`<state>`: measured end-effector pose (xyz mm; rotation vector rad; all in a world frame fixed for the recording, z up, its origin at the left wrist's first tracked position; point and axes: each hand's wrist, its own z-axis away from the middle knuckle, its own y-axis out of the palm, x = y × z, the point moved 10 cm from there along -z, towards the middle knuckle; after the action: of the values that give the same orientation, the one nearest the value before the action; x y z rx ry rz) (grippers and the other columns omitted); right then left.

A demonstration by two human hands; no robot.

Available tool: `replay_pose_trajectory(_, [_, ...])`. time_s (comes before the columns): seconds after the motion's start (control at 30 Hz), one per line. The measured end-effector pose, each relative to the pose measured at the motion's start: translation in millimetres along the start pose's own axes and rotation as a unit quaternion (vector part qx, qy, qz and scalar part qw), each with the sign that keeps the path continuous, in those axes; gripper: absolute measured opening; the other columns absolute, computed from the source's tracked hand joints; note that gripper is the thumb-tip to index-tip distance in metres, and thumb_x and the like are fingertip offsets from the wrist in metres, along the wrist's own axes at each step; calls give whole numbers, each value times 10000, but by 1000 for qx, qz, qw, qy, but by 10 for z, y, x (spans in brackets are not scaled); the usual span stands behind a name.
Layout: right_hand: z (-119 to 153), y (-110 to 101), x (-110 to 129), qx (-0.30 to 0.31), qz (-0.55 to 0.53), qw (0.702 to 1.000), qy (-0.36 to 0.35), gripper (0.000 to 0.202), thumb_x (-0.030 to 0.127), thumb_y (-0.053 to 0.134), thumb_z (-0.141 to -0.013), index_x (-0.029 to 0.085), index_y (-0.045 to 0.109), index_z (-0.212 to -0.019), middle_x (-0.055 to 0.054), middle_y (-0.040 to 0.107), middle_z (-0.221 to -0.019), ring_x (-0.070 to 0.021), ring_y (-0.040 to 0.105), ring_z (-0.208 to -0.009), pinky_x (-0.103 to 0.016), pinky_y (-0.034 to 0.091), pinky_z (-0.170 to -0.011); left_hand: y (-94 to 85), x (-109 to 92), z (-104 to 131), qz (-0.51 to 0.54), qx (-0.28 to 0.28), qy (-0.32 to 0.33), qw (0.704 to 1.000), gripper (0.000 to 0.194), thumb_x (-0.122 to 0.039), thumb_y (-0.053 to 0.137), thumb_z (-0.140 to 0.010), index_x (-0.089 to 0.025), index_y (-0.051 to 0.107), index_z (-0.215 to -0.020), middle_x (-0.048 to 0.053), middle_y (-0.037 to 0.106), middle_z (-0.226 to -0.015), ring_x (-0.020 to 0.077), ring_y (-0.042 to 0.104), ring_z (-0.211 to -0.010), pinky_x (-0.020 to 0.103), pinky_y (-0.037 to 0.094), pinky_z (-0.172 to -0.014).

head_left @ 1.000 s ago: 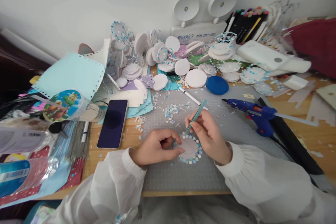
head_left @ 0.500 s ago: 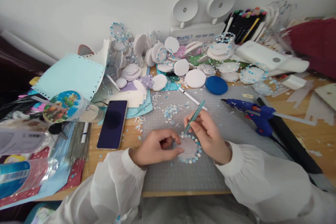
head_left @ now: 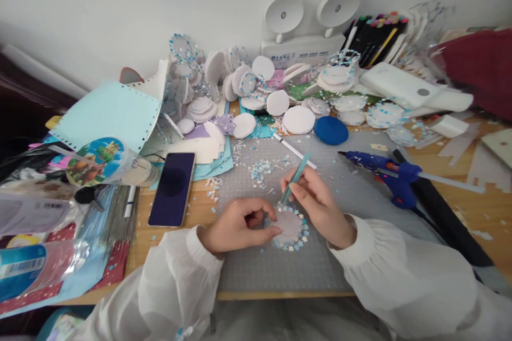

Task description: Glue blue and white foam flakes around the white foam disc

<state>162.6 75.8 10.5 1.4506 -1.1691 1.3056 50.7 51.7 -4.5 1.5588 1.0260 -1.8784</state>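
Note:
A pale round disc (head_left: 288, 225) lies on the grey cutting mat (head_left: 280, 272), with small blue and white star pieces around its edge. My left hand (head_left: 242, 225) has its thumb and forefinger on the disc's left side, pinching its edge. In my right hand (head_left: 320, 205) are teal tweezers (head_left: 295, 178), held between thumb and fingers, their tips down at the disc's upper rim. Whether the tips grip a piece is too small to tell. Beyond the disc is a loose pile of small stars (head_left: 261, 169).
A phone (head_left: 172, 189) and a lidded cup (head_left: 108, 162) are on the left. On the right lies a blue glue gun (head_left: 384, 168). A blue round lid (head_left: 331, 130), a white pen (head_left: 295, 151) and many white discs (head_left: 298, 119) sit behind the mat's middle.
The tweezers have tilted and dipped slightly at the disc's upper rim, still in my right hand. My left hand stays on the disc. The whole view has shifted very slightly.

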Motion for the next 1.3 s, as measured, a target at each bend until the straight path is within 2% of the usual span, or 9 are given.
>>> replay_pose_trajectory(0.53, [3, 23, 2, 6, 25, 1000, 2, 140, 346, 489, -929, 206, 501, -928, -17, 562, -848, -97, 497, -677, -222, 438, -633, -8, -12, -1, -5, -3, 2, 1000, 205, -287, 675, -762, -102, 612, -824, -107, 264, -518, 41, 227, -473, 169, 210, -456])
replay_pose_trajectory(0.9, [-28, 34, -76, 14, 4, 999, 37, 184, 386, 511, -911, 203, 526, -903, -18, 577, -839, -104, 505, -666, -234, 451, -631, 14, -29, -3, 0, -3, 8, 1000, 193, -276, 677, -757, -105, 612, -821, -107, 263, -514, 41, 223, -470, 168, 209, -452])
replay_pose_trajectory(1.07, [-30, -23, -73, -4, -27, 1000, 14, 135, 348, 515, -918, 213, 523, -922, -8, 574, -850, -103, 491, -665, -238, 426, -620, 3, -47, 1, 1, 0, 10, 1000, 192, -273, 668, -767, -98, 614, -824, -106, 265, -515, 41, 220, -471, 169, 209, -452])
replay_pose_trajectory(1.3, [-24, -71, 71, -6, -24, 999, -41, 98, 313, 496, -931, 217, 498, -953, -9, 566, -838, -111, 464, -648, -263, 404, -612, -5, -56, 5, -5, -1, 14, 1000, 204, -295, 654, -783, -101, 614, -830, -105, 268, -513, 43, 219, -469, 172, 212, -456])
